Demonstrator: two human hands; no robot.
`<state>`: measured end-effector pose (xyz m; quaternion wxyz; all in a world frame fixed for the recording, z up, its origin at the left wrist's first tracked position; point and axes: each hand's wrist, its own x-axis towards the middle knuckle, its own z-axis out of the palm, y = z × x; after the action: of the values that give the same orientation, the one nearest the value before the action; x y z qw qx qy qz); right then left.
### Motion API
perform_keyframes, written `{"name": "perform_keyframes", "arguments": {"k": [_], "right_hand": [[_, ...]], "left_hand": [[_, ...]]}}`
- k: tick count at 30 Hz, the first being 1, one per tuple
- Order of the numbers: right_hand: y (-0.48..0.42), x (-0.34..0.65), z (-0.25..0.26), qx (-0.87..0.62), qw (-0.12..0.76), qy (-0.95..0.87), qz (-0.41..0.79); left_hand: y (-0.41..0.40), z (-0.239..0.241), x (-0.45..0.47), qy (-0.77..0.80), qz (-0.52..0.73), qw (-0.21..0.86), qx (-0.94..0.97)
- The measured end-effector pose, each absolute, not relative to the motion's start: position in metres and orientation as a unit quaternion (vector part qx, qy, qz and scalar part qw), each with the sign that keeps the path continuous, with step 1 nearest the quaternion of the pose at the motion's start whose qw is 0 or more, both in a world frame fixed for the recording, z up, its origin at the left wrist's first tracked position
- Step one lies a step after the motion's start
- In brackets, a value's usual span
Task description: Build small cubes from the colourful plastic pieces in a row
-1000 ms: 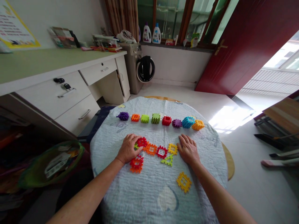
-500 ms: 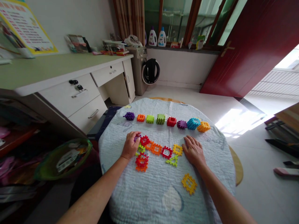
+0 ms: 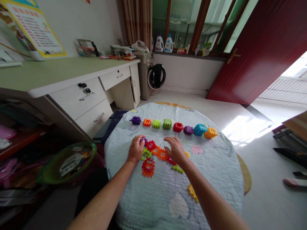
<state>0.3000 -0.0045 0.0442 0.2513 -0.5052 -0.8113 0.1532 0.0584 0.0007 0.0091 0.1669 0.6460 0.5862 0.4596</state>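
Observation:
My left hand (image 3: 136, 149) is at the left end of a joined row of notched plastic building tiles, its thumb and fingers closed around a purple tile (image 3: 143, 140). Beside it in the row are a red tile (image 3: 151, 145) and orange tiles (image 3: 162, 154); a green tile (image 3: 146, 154) and a red-and-orange pair (image 3: 148, 167) lie below. My right hand (image 3: 175, 149) is over the row's right part, fingers apart and nothing visible in them. It partly hides a red tile, a yellow tile (image 3: 186, 154) and a green triangular piece (image 3: 177, 168).
Across the table's far side runs a line of stacked tiles: purple (image 3: 136, 120), orange, green, red (image 3: 178, 127), blue (image 3: 200, 129) and yellow (image 3: 210, 133). A loose yellow tile (image 3: 192, 193) lies partly under my right forearm. A pale blue cloth (image 3: 148, 201) covers the round table.
My right hand has moved left from beside the yellow tile to over the row's right part, covering some tiles. My left hand stays at the purple tile. The view has shifted slightly.

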Motion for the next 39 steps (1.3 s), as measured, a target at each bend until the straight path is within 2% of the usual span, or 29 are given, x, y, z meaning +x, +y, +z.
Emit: {"name": "perform_keyframes", "arguments": {"k": [5,9,12,18,26,39], "right_hand": [[0.009,0.227,0.046,-0.513,0.117,-0.828,0.195],[0.018,0.216,0.044,-0.511,0.075,-0.834,0.197],[0.017,0.221,0.049,-0.505,0.093,-0.84,0.178],[-0.02,0.236,0.071,-0.518,0.191,-0.818,0.164],[-0.089,0.224,0.06,-0.516,0.172,-0.825,0.153],[-0.09,0.208,0.05,-0.555,0.174,-0.799,0.152]], "left_hand": [[0.001,0.011,0.058,0.589,0.458,0.171,0.644],[0.001,0.011,0.059,0.588,0.444,0.188,0.649],[0.001,0.011,0.059,0.586,0.434,0.193,0.657],[0.0,0.012,0.06,0.585,0.433,0.188,0.659],[-0.001,0.011,0.062,0.59,0.419,0.165,0.67],[-0.001,0.013,0.062,0.589,0.419,0.15,0.675]]}}
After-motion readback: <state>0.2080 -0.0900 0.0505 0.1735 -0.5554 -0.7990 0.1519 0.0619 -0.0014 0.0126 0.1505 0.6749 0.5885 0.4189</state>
